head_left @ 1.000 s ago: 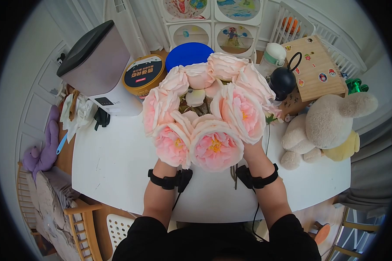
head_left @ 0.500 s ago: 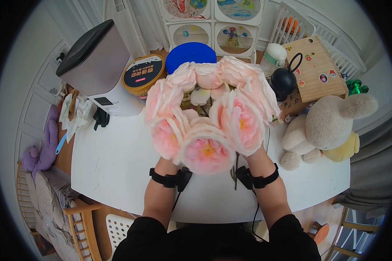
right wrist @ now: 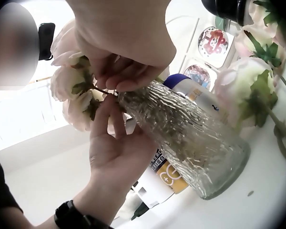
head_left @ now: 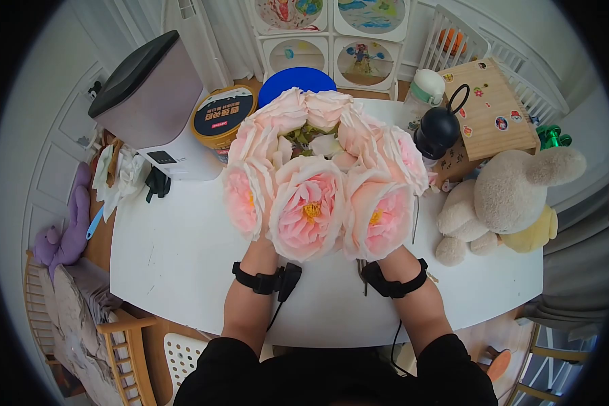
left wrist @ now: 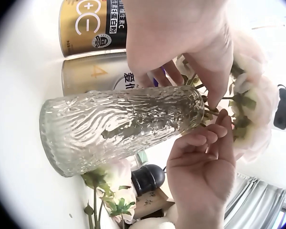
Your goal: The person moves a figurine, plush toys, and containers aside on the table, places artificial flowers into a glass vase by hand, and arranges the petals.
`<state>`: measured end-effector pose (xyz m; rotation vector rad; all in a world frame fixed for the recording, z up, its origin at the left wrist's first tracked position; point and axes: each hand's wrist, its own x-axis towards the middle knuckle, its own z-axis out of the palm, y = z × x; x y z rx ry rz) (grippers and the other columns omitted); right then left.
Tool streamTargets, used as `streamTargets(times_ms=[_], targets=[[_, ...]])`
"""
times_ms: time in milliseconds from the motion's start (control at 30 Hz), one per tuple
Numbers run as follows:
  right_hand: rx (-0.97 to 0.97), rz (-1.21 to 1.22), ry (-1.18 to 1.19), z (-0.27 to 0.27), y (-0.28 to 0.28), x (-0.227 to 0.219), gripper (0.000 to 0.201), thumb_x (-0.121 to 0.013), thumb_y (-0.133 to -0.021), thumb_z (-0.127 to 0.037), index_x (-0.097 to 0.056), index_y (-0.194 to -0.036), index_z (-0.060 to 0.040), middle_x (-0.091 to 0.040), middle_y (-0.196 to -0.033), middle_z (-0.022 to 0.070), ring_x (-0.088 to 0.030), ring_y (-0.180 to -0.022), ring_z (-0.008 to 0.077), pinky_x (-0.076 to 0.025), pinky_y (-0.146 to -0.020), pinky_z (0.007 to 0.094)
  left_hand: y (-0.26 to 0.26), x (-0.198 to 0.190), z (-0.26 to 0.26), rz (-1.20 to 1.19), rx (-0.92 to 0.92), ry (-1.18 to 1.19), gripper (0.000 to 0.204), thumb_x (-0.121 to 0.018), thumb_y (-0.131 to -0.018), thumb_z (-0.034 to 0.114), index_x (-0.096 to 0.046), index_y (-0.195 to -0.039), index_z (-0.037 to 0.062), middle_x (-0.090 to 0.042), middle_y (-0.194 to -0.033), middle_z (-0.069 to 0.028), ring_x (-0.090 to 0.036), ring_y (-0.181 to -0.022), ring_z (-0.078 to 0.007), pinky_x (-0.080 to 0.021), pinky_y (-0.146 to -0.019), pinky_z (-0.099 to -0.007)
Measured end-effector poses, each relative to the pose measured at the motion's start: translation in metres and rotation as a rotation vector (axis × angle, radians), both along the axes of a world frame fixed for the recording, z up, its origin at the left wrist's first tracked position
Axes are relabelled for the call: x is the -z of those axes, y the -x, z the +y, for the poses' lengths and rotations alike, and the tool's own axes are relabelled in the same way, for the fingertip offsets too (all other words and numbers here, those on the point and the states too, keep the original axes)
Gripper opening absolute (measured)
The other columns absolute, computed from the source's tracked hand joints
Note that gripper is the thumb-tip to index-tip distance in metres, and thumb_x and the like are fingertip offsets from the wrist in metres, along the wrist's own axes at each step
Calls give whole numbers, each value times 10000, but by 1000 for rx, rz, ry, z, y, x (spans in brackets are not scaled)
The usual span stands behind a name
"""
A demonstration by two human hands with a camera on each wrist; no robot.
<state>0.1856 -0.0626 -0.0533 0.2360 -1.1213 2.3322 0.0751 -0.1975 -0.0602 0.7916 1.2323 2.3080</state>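
A bunch of large pale pink flowers [head_left: 311,210] fills the middle of the head view and covers most of both hands. Their stems go into the mouth of a tall clear textured glass vase [left wrist: 114,129], which stands upright on the white table [head_left: 176,271]. My left hand [left wrist: 181,38] is at the vase mouth, its thumb and fingers pinching the stems. From the other side my right hand [right wrist: 128,43] curls its fingers round the stems just above the rim. Both sets of fingertips nearly meet there.
Gold-lidded tub [head_left: 223,115] and a tall bin-like appliance [head_left: 149,101] stand back left, beside a blue lid [head_left: 298,80]. At right are a black round bottle [head_left: 440,132], a plush rabbit [head_left: 514,189] and a wooden board [head_left: 487,108]. More pink flowers [right wrist: 243,90] lie beside the vase.
The bunch has turned and shifted, so other blooms now face the front and the gap among them sits further back. My right wrist has rotated and moved slightly left; the left wrist stays nearly put.
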Motion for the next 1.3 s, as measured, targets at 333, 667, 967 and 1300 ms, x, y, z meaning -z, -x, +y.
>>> streamTargets(times_ms=[333, 667, 967, 1300], targets=[[-204, -119, 208, 10, 3, 22, 506, -581, -959, -131, -399, -1423, -45, -538, -1344, 108, -559, -1183, 200, -480, -1006, 342, 33, 10, 9, -37, 46, -19, 368, -426, -1026, 306, -498, -1257, 28, -572, -1231, -110, -563, -1133, -222, -493, -951, -343], [80, -167, -181, 1, -4, 23, 724, -753, -835, -136, -370, -1442, -41, -493, -1396, 102, -510, -1239, 187, -429, -1049, 343, 52, 23, 13, -81, 89, -36, 375, -428, -1024, 320, -500, -1256, 34, -572, -1229, -109, -560, -1136, -222, -491, -957, -352], [288, -335, -273, 23, 0, 51, 360, -560, -965, -173, -529, -1293, -29, -585, -1260, 121, -600, -1118, 216, -510, -943, 333, 14, 54, -16, -110, 124, -61, 382, -429, -1021, 333, -502, -1255, 40, -573, -1227, -108, -558, -1139, -223, -490, -962, -361], [370, -301, -204, 36, 7, 61, 333, -468, -1013, -233, -521, -1266, -24, -609, -1197, 121, -629, -1047, 204, -545, -890, 321, 23, 69, 7, -156, 167, -87, 389, -430, -1019, 347, -504, -1253, 46, -573, -1225, -108, -556, -1142, -224, -488, -967, -371]])
